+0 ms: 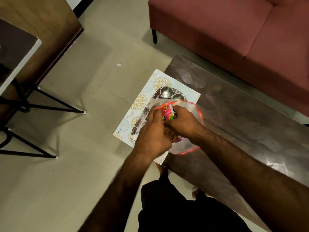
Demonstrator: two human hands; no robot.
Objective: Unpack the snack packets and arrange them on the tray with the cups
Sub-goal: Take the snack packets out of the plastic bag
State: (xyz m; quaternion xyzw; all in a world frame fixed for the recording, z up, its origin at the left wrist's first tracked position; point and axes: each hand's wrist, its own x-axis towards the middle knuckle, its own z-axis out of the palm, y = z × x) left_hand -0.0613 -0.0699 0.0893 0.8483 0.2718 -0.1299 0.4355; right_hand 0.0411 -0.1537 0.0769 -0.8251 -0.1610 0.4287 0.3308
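A thin translucent plastic bag with red trim (190, 106) lies over a steel tray (155, 96) on a floral placemat (142, 101). Two steel cups (166, 92) (178, 97) stand at the tray's far end. My left hand (152, 136) holds the bag's near-left edge, pulling the mouth wide. My right hand (182, 121) reaches into the bag and grips a pink snack packet (167, 113) with yellow-green lettering. Another patterned packet (170, 134) shows between my hands, partly hidden. A dark wrapper (142, 118) lies on the tray's left side.
The placemat hangs over the left end of a dark wooden coffee table (242, 114). A maroon sofa (234, 36) stands behind it. Black metal chair legs (41, 101) and a wooden cabinet (41, 30) are on the left across tiled floor (83, 148).
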